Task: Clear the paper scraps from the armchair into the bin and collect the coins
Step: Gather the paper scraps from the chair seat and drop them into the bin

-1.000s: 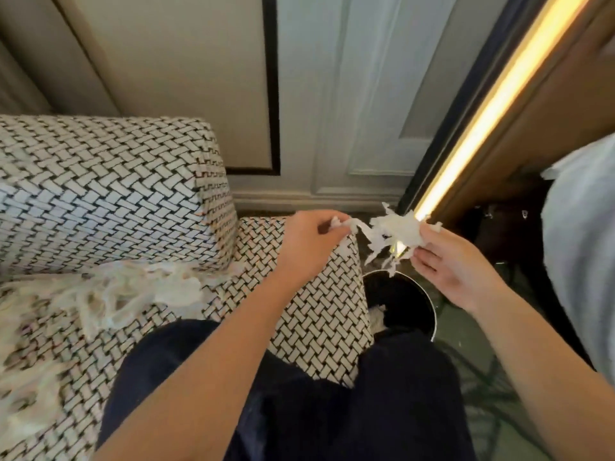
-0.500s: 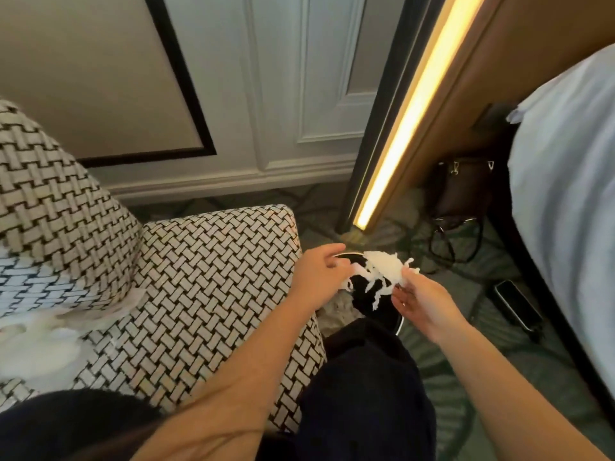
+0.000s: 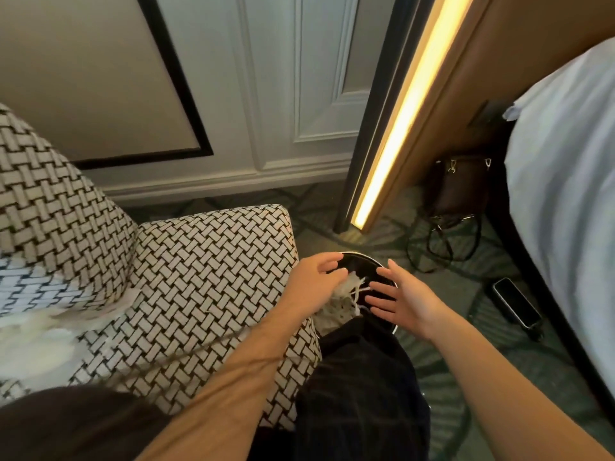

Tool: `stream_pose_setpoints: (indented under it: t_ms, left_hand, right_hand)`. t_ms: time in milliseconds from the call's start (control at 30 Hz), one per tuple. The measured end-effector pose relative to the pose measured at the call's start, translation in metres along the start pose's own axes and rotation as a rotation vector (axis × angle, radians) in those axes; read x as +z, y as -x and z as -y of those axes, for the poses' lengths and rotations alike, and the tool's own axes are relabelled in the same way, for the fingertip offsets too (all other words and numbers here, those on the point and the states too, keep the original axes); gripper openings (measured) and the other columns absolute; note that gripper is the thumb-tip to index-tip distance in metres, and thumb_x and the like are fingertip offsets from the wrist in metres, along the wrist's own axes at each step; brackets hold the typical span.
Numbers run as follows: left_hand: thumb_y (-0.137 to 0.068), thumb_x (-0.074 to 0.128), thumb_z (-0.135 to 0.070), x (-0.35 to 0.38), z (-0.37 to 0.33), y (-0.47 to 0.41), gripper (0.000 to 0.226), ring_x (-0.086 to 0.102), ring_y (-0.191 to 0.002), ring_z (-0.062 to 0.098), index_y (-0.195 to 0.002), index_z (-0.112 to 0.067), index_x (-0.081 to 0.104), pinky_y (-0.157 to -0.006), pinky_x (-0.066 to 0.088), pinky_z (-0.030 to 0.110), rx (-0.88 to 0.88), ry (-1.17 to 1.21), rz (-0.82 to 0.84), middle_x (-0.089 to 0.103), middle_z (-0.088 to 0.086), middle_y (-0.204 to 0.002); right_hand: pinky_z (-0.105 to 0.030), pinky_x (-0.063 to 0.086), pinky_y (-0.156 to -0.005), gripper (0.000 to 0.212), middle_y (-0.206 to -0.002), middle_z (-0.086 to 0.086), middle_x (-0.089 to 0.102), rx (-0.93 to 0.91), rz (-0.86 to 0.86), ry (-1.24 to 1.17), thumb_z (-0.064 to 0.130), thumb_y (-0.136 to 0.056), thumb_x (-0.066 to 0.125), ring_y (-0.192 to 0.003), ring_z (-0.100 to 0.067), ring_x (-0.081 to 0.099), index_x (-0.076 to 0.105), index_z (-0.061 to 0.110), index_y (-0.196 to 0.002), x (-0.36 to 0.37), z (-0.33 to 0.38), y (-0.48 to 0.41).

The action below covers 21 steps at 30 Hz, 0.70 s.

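A round black bin (image 3: 361,259) stands on the floor just right of the woven black-and-white armchair (image 3: 213,261). Both my hands hover over its mouth. My left hand (image 3: 316,277) has its fingers spread and loose, and my right hand (image 3: 402,299) is held flat with straight fingers. Between them a bunch of white paper scraps (image 3: 346,297) drops into the bin, held by neither hand. More white scraps (image 3: 43,337) lie in a blurred heap on the armchair seat at the far left. No coins are visible.
My dark-trousered knee (image 3: 359,377) covers the near part of the bin. A brown handbag (image 3: 459,191) with a black strap leans by the lit wooden panel (image 3: 399,128). A phone (image 3: 515,302) lies on the carpet beside the white bed (image 3: 565,194).
Both hands have let go of the bunch of scraps they were holding above the bin; their fingers have opened and the scraps fall into it. The view has tilted further down.
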<state>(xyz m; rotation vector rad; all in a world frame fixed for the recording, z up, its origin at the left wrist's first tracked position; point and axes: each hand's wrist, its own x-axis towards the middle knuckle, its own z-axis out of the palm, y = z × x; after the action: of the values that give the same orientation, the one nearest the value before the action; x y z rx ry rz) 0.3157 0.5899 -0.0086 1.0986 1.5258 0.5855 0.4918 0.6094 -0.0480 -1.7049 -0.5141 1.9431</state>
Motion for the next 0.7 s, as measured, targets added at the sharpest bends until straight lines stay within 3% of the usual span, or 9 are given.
stream_pose_setpoints:
  t_ms: [300,400,533,700]
  left_hand:
    - [-0.094,0.052,-0.025,-0.041,-0.017,0.058,0.034,0.047,-0.090,-0.004,-0.128,-0.022,0.055,-0.061,0.033,0.006,0.083,-0.087,-0.044,0.057,-0.008,-0.117]
    - [-0.095,0.050,-0.029,-0.065,-0.020,0.085,0.034,0.047,-0.091,-0.001,-0.128,-0.024,0.054,-0.065,0.036,0.011,0.121,-0.141,-0.069,0.056,-0.005,-0.126]
    - [-0.094,0.049,-0.034,-0.106,-0.019,0.125,0.035,0.050,-0.101,0.001,-0.128,-0.028,0.053,-0.084,0.038,0.019,0.170,-0.210,-0.139,0.055,-0.005,-0.129]
    - [-0.093,0.050,-0.036,-0.164,-0.001,0.184,0.032,0.049,-0.105,0.005,-0.124,-0.029,0.057,-0.091,0.035,0.026,0.204,-0.173,-0.302,0.057,-0.010,-0.117]
  right_hand:
    - [-0.035,0.045,-0.095,0.036,-0.122,-0.008,0.061,-0.189,0.022,0.151,0.031,-0.099,0.041,-0.107,-0.023,0.060,0.053,0.012,-0.127,0.042,0.027,0.063]
    - [-0.032,0.047,-0.091,0.032,-0.113,-0.003,0.065,-0.284,0.015,0.224,0.025,-0.099,0.043,-0.101,-0.017,0.062,0.056,0.013,-0.125,0.070,0.034,0.093]
    - [-0.031,0.048,-0.091,0.030,-0.111,-0.003,0.065,-0.385,0.077,0.299,0.021,-0.098,0.047,-0.101,-0.017,0.062,0.056,0.011,-0.124,0.116,0.036,0.134]
    - [-0.031,0.050,-0.089,0.029,-0.111,-0.005,0.067,-0.469,0.198,0.398,0.024,-0.092,0.057,-0.102,-0.018,0.065,0.059,0.012,-0.119,0.186,0.022,0.177]
